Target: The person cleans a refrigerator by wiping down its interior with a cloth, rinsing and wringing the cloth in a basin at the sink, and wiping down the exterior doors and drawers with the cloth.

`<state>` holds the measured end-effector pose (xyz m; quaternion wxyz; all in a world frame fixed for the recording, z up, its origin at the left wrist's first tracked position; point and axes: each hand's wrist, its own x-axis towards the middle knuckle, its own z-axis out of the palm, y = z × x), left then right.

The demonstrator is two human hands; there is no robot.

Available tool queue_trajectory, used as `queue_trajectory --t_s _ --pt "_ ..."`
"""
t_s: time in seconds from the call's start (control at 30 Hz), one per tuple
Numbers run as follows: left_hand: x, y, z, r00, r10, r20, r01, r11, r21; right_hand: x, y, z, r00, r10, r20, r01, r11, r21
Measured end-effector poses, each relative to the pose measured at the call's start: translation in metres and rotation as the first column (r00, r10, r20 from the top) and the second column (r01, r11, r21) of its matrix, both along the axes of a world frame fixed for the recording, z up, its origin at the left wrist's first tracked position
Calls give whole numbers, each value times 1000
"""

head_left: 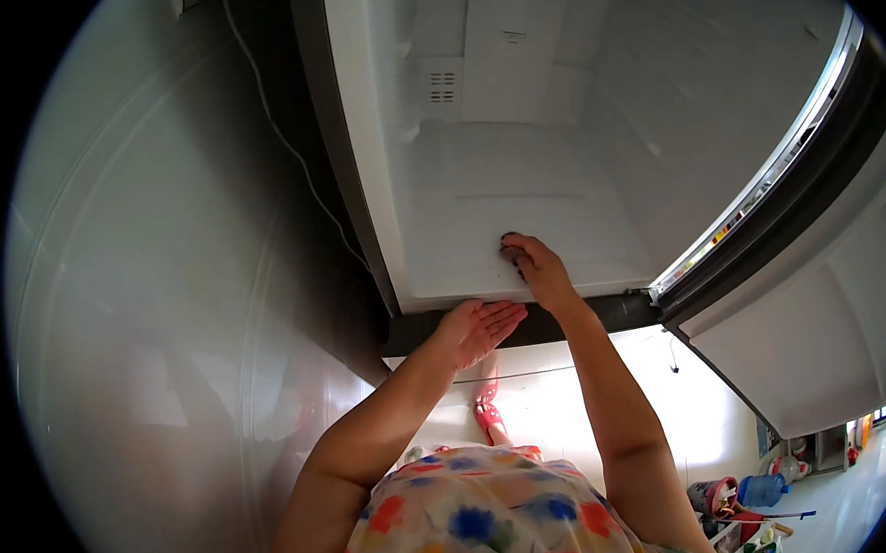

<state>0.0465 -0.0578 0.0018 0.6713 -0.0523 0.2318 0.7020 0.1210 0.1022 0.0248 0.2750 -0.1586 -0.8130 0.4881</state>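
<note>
Inside a white fridge compartment (498, 173), my right hand (546, 268) is closed round a small dark grey-brown wad (511, 254). It looks like a scrubber or a crumpled cloth; most of it is hidden by the fingers. The wad is close to the compartment floor, near the front edge. My left hand (478, 327) lies palm up with its fingers stretched out, by the dark front sill (605, 315), and holds nothing.
At the right the fridge door (815, 297) stands wide. A white cable (280, 135) runs down beside the fridge's left side. Low at the right are a blue water bottle (763, 490) and a bin (713, 497). A pink shoe (488, 416) shows below.
</note>
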Motion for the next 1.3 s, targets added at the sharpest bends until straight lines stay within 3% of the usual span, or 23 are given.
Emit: queue_trajectory --t_s 0.13,0.27,0.37,0.47,0.57,0.67,0.73,0.8,0.9,1.03,1.13,1.3 --pt "-3 4 6 999 -26 -43 24 999 -32 -7 -15 9 988 147 40 -146 989 -32" --pt "-9 7 -10 998 -14 -59 9 996 -88 -9 -39 14 978 195 68 -188 977 -97" --pt "-3 4 5 998 55 -40 -57 996 -66 2 -52 11 980 198 22 -194 973 -121" --pt "-9 5 -18 997 -23 -74 23 1000 -1 12 -69 1 990 138 -15 -138 990 30" --pt "-17 7 -47 981 -93 -169 92 996 -16 21 -83 -13 994 98 50 -74 933 -352" --pt "-6 7 -19 965 -116 -236 102 992 -72 29 -93 -23 978 10 -207 -21 998 -53" --pt "12 -1 15 972 -90 -219 69 993 -100 37 -106 -12 947 -34 -318 -7 992 -127" --pt "27 0 19 975 -58 -216 43 996 -73 48 -109 -16 910 -58 -410 -23 981 -190" --pt "44 3 -5 982 -20 -187 34 997 73 65 -109 -22 906 -115 -408 16 971 -238" --pt "75 6 -5 977 6 -214 14 996 91 94 -112 -29 869 -163 -468 -12 937 -348" --pt "107 9 11 985 8 -175 4 998 66 130 -116 -7 857 -186 -481 23 945 -325" --pt "179 27 12 979 -172 -112 191 965 183 208 -110 0 816 -339 -468 169 914 -368"
